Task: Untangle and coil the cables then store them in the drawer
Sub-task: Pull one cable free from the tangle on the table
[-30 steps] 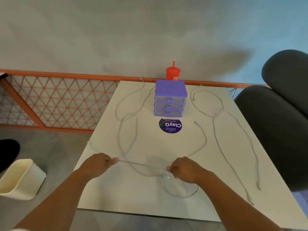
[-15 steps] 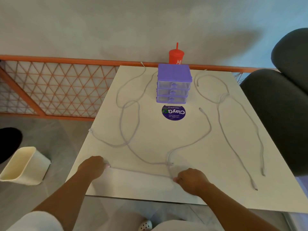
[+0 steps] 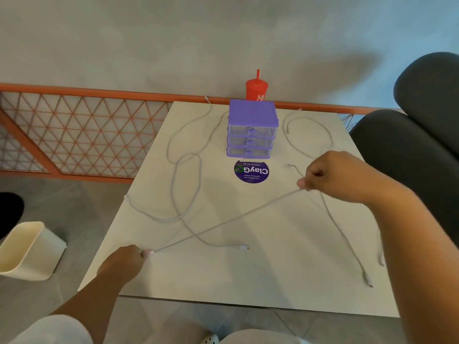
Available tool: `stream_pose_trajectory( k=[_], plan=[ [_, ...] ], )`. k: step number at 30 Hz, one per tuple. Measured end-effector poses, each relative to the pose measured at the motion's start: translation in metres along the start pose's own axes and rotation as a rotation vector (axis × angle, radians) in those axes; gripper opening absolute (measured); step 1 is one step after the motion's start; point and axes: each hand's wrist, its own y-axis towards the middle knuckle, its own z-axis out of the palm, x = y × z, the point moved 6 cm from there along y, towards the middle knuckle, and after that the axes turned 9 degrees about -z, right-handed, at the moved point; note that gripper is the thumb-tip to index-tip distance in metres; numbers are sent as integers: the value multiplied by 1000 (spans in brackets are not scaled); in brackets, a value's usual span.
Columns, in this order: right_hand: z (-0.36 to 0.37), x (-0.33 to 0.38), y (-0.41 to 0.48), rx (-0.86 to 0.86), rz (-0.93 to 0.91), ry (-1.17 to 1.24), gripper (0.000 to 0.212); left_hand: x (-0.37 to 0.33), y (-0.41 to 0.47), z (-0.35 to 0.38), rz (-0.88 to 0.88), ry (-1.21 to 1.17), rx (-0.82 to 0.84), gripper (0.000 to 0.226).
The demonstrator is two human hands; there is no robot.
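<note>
Left hand (image 3: pixel 121 260) and right hand (image 3: pixel 332 177) pinch one cable (image 3: pixel 227 220) taut between them. I read "ClayG" on the sticker (image 3: pixel 251 171).

Left hand (image 3: pixel 121 263) low and close, right hand (image 3: pixel 332 177) higher and farther out, both with fingers (image 3: pixel 147 253) pinched.

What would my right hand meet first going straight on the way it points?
Probably the purple drawer unit, passing over the loose cable end; the right hand looks raised, depth unclear.

Matt white table (image 3: pixel 260 276), purple plastic drawer unit (image 3: pixel 251 115) with clear fronts, orange metal mesh railing (image 3: pixel 82 135).
</note>
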Motion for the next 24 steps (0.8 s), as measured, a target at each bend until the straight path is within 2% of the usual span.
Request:
stream_pose_trajectory(
  k=[4, 7, 9, 13, 16, 24],
  plan=[
    [41, -26, -15, 423, 100, -288, 32, 0, 2, -2, -19, 15, 54, 50],
    [106, -71, -31, 643, 174, -248, 45, -4, 2, -5, -27, 25, 55, 52],
    [150, -99, -40, 633, 229, -186, 48, -4, 4, -4, -45, 34, 57, 54],
    [214, -129, -61, 531, 279, -72, 37, -6, 4, -5, -80, 131, 107, 56],
    [217, -139, -64, 444, 308, -31, 39, -14, 7, -8, -83, 230, 132, 54],
    [208, -148, -67, 454, 315, -97, 48, -28, 14, -9, 45, 292, 77, 45]
  ],
)
